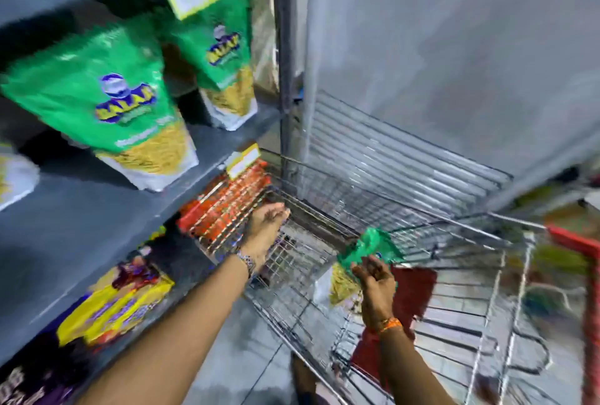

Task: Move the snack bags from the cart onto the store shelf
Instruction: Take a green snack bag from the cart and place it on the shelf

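A wire cart (383, 219) stands at lower right beside the grey store shelf (97, 209). Inside the cart my right hand (376, 287) grips the crumpled top of a green snack bag (367, 250), whose yellow lower part hangs below the hand. My left hand (264, 229) hovers open, palm up, over the cart's left rim and holds nothing. Two matching green snack bags stand upright on the shelf: a near bag (107, 106) and a far bag (220, 57). The frame is blurred by motion.
Orange packets (227, 203) lie on the lower shelf behind the cart's wire side. Yellow and purple packets (120, 304) fill the lower shelf at left. A red cloth (412, 294) lies in the cart. A grey metal post (287, 47) and panel rise behind it.
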Action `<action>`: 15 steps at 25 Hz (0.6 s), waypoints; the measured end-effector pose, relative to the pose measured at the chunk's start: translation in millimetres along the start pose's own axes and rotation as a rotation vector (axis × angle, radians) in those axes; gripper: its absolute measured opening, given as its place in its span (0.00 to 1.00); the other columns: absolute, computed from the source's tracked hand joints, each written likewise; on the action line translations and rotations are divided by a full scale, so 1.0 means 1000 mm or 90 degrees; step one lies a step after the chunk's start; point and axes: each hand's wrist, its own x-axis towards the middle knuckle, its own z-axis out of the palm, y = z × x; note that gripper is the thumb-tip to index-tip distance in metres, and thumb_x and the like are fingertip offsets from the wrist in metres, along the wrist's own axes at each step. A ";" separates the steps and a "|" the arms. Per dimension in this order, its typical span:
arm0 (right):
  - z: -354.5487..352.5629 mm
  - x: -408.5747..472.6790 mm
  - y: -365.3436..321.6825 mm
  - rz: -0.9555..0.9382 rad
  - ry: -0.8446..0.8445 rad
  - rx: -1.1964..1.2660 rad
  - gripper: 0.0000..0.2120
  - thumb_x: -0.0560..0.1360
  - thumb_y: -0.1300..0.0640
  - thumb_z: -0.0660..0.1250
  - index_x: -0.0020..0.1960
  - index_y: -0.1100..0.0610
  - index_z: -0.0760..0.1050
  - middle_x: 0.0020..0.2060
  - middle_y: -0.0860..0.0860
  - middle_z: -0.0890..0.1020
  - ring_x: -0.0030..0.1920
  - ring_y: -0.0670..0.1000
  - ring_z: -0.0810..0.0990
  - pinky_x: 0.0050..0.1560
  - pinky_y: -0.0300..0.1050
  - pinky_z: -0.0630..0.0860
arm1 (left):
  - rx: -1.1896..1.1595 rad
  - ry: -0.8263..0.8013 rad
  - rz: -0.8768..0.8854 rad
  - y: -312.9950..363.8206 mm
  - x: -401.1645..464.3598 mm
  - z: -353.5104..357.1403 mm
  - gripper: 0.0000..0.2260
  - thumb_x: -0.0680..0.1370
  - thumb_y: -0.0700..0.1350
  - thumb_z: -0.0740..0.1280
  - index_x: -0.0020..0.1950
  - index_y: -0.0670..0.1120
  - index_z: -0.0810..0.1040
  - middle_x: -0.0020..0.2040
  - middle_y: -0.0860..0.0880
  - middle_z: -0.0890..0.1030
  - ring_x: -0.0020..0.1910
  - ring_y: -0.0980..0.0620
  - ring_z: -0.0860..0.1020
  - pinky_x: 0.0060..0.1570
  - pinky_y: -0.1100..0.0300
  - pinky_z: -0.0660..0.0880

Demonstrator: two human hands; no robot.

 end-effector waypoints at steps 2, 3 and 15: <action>-0.018 0.022 0.018 0.023 0.069 0.010 0.14 0.73 0.76 0.67 0.49 0.59 0.78 0.49 0.61 0.81 0.43 0.47 0.80 0.48 0.40 0.78 | 0.078 -0.056 -0.053 -0.021 0.011 0.027 0.19 0.75 0.33 0.68 0.65 0.32 0.73 0.59 0.35 0.79 0.44 0.54 0.76 0.40 0.76 0.72; -0.026 0.041 0.030 0.035 0.078 0.008 0.12 0.74 0.75 0.67 0.51 0.60 0.77 0.51 0.62 0.80 0.43 0.47 0.80 0.50 0.42 0.75 | 0.118 -0.099 -0.079 -0.031 0.015 0.041 0.22 0.74 0.33 0.70 0.68 0.33 0.71 0.62 0.35 0.77 0.47 0.52 0.77 0.43 0.74 0.73; -0.043 0.165 0.123 0.086 0.118 -0.129 0.23 0.78 0.66 0.59 0.72 0.59 0.66 0.65 0.59 0.77 0.63 0.60 0.78 0.63 0.55 0.78 | 0.687 -0.355 -0.201 -0.200 0.058 0.127 0.58 0.63 0.46 0.81 0.80 0.46 0.42 0.79 0.42 0.52 0.78 0.41 0.57 0.77 0.51 0.58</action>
